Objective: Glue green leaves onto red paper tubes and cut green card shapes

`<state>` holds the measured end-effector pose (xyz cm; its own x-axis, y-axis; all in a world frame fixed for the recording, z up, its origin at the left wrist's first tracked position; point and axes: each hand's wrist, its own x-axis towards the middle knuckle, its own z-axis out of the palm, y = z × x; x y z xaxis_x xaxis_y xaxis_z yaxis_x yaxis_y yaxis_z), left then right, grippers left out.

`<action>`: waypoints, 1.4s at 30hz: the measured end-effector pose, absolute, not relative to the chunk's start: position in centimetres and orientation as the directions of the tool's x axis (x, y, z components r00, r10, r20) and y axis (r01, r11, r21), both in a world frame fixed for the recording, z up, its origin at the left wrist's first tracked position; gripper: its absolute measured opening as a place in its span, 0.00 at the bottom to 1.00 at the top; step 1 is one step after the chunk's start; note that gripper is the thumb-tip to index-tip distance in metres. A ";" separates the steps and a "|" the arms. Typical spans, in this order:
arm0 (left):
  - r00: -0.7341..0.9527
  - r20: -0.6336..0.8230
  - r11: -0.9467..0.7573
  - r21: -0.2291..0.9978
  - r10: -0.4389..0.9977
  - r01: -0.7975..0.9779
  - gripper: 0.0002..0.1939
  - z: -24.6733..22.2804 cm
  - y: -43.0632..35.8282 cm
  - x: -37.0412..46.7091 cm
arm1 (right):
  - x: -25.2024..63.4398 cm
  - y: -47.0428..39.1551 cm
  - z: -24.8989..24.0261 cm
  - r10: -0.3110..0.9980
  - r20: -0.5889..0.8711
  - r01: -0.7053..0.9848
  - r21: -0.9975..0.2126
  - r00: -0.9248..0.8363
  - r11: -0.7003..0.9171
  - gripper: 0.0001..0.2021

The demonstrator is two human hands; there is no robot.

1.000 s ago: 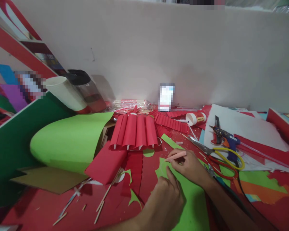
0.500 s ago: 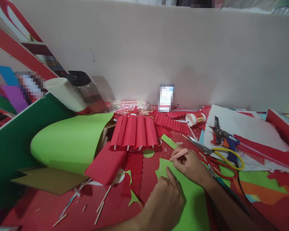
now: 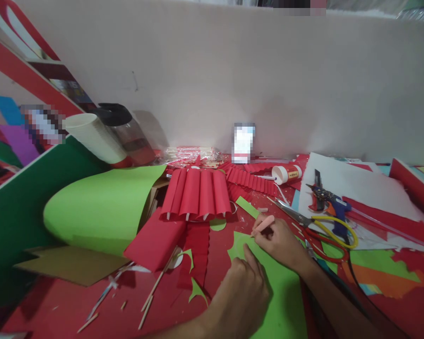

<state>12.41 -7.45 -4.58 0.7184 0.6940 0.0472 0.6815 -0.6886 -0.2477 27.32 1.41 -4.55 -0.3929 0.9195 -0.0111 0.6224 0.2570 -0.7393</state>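
I see my right hand (image 3: 280, 242) pinching a pink pen (image 3: 263, 224), left hand (image 3: 242, 294) curled empty on green paper (image 3: 280, 301), over a cluttered red table (image 3: 56, 313) against a pale wall (image 3: 233, 70).

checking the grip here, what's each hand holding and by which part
The right hand pinches a pink pencil at its lower end, near the tip. The left hand holds nothing; it presses down on the green paper.

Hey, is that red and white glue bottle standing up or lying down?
Lying down: the glue bottle rests on its side among red paper, its white end pointing left.
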 end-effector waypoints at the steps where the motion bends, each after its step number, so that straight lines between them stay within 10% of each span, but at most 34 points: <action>1: 0.721 0.044 -0.692 -0.244 0.692 0.679 0.23 -4.6 -7.4 12.4 | 27.3 1.4 -4.5 0.919 -0.008 0.621 -0.740 -0.394 0.260 0.06; 42: 0.716 0.036 -0.688 -0.248 0.697 0.682 0.23 -4.4 -7.5 12.5 | 27.3 1.5 -4.9 0.912 -0.021 0.580 -0.777 -0.410 0.244 0.06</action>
